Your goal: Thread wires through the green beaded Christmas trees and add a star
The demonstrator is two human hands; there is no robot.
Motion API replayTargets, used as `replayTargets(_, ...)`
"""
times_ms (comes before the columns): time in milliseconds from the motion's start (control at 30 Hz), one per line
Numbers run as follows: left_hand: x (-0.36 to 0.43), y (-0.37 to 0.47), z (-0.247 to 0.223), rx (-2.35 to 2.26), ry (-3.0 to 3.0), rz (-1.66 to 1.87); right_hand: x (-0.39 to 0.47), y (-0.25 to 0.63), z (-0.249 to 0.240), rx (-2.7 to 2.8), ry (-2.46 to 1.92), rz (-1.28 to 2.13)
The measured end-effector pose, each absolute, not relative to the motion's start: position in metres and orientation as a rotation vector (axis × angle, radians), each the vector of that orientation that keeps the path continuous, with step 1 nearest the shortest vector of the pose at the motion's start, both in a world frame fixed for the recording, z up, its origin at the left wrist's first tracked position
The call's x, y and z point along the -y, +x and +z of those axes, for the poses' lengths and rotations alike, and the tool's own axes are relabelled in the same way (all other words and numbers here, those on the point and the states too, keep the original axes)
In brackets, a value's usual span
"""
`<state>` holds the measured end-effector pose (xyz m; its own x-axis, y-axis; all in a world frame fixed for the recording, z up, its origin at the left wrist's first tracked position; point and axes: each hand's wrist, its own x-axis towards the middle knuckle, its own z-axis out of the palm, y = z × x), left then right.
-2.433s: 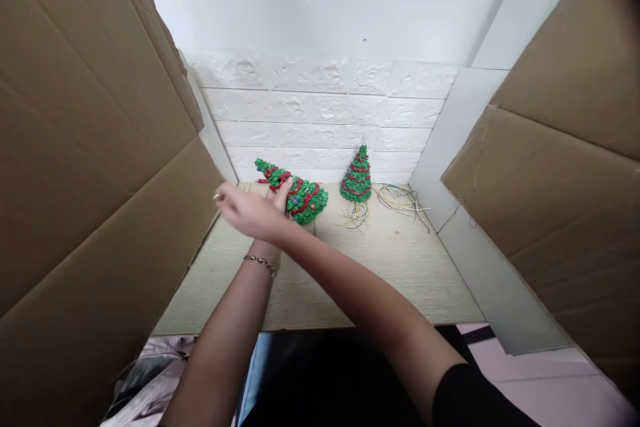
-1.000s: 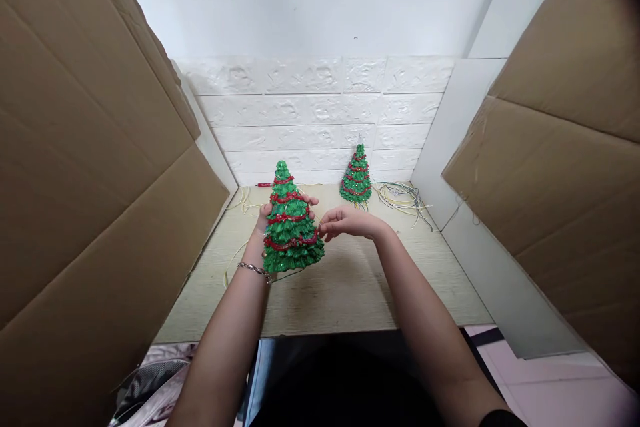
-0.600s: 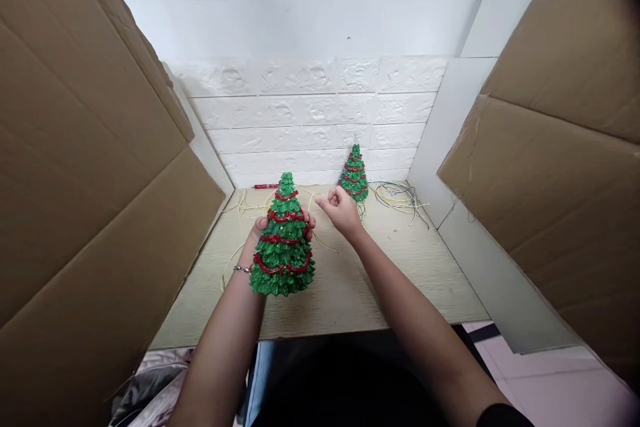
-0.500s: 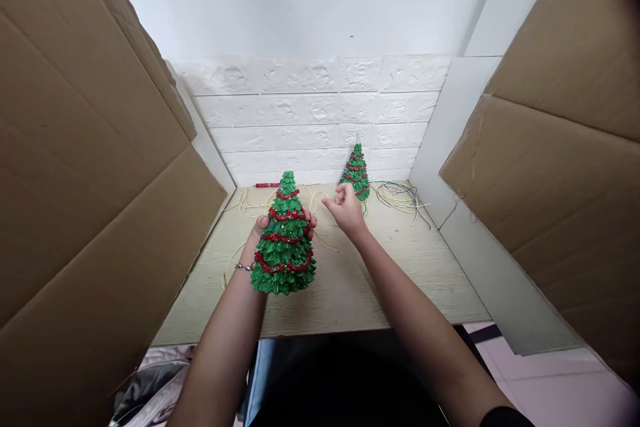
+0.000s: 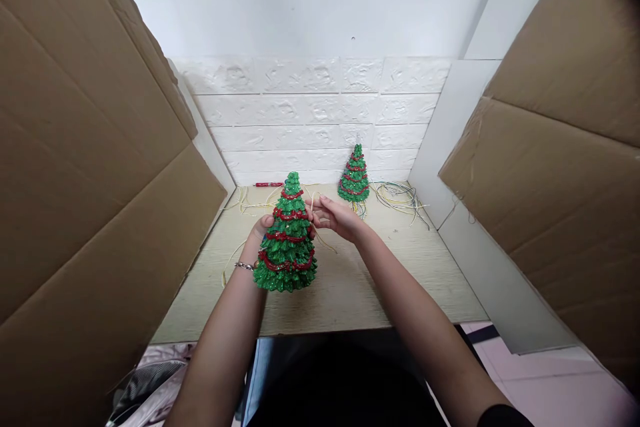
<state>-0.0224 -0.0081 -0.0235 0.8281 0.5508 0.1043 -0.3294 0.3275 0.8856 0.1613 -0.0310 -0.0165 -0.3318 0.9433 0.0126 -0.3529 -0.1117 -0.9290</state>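
Observation:
A green Christmas tree figure with red garlands is held upright in my left hand. Its thumb shows at the tree's left side, and its other fingers are partly hidden behind the tree. My right hand reaches to the tree's right side with fingers stretched and apart, the tips beside the upper garlands. A thin pale yellow wire hangs near these fingertips and trails onto the tabletop. Whether the fingertips touch the wire is hard to make out.
A second green tree stands against the white brick-pattern wall. Coiled yellow and dark wires lie at the back right, and a red pen-like tool at the back left. Cardboard sheets flank the wooden table.
My right hand has gone from a closed pinch, apart from the tree, to stretched fingers at its right side. The held tree has shifted slightly right.

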Motion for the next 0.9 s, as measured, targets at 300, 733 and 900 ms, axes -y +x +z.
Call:
replayTargets(300, 0.007, -0.019, -0.025, -0.192, 1.116, 0.478, 0.03, 0.176, -0.009, 0.817, -0.563, 1.564)
replayTargets(733, -0.003, -0.005, 0.006, -0.381, 0.947, 1.29, 0.039, 0.171, 0.001, 0.788, -0.695, 1.269)
replayTargets(900, -0.01, -0.001, 0.004, -0.486, 0.786, 1.502, 0.046, 0.158, -0.002, 0.986, -0.657, 1.485)
